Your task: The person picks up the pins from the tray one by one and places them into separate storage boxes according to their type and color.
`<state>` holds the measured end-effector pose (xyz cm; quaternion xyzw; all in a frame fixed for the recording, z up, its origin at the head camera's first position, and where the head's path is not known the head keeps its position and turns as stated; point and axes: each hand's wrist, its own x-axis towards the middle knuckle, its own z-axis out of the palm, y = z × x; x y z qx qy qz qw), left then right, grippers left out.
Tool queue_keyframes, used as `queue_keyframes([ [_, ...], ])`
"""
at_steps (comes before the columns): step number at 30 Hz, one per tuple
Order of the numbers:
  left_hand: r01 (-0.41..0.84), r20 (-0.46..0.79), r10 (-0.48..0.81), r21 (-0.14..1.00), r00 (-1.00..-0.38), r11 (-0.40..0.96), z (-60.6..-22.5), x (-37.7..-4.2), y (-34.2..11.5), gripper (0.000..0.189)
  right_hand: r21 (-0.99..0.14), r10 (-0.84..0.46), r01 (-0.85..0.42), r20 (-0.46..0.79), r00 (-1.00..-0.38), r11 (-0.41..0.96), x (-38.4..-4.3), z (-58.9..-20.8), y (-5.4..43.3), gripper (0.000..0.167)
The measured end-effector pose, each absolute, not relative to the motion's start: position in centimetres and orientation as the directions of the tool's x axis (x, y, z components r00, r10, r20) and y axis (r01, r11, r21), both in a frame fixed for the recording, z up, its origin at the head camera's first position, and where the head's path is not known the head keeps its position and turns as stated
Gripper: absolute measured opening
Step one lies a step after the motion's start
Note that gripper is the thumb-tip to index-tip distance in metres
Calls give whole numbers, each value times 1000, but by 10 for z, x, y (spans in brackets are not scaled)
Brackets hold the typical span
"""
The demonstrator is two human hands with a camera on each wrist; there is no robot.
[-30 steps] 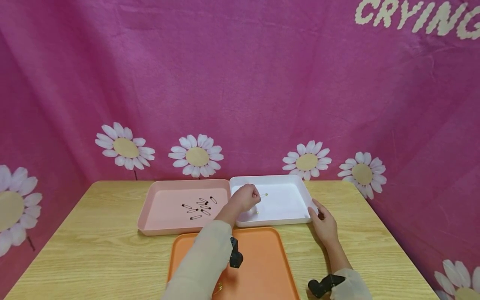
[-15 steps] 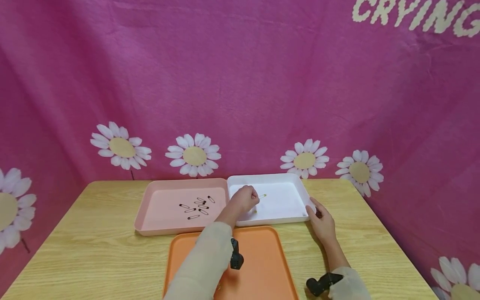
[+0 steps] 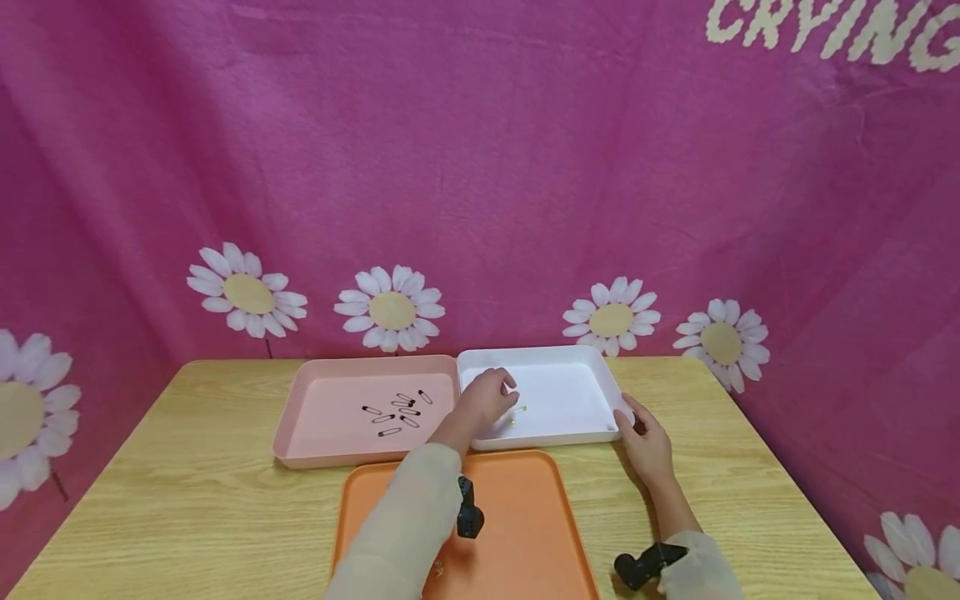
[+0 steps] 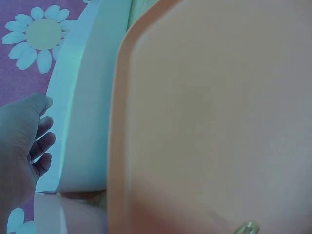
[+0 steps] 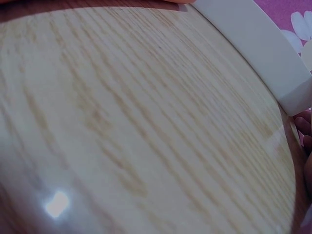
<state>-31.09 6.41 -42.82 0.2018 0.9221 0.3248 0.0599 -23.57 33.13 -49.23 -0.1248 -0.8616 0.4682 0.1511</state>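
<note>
Over the white tray (image 3: pixel 570 437), my left hand (image 3: pixel 486 402) hovers with thumb and fingers apart and nothing between them. Gold safety pins (image 3: pixel 521 408) lie on the tray floor just below its fingertips; the hand may hide others. In the left wrist view the same hand (image 4: pixel 22 139) has loosely bent fingers beside the tray's wall. My right hand (image 3: pixel 647 446) grips the white tray's near right corner, thumb at the rim and fingers outside. Only a sliver of that hand (image 5: pixel 306 131) shows in the right wrist view.
The pink tray (image 3: pixel 322 417) at left holds several black safety pins (image 3: pixel 402 410). An orange tray (image 3: pixel 517 517) stands in front, with gold safety pins (image 3: pixel 438 568) partly behind the left sleeve. All rest on a wooden table (image 3: pixel 187 500) before a pink curtain (image 3: pixel 480 167).
My left fingers have parted and let go of a gold safety pin, which has dropped onto the white tray's floor. My right hand has stayed at the tray's corner.
</note>
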Motion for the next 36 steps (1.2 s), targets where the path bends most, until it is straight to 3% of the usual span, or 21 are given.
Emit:
queue_keyframes([
  [7,368,31,450,627,-893,687,-421,-310,52,22,-846,347,76,133,-928,527,-236,-493,331,55],
  [15,457,128,492,619,-861,639,-412,-302,41,20,-844,363,81,140,-921,531,-235,-492,331,54],
  [36,444,87,522,654,-848,612,-400,-276,-10,17,-846,370,95,125,-921,524,-238,-493,331,56],
])
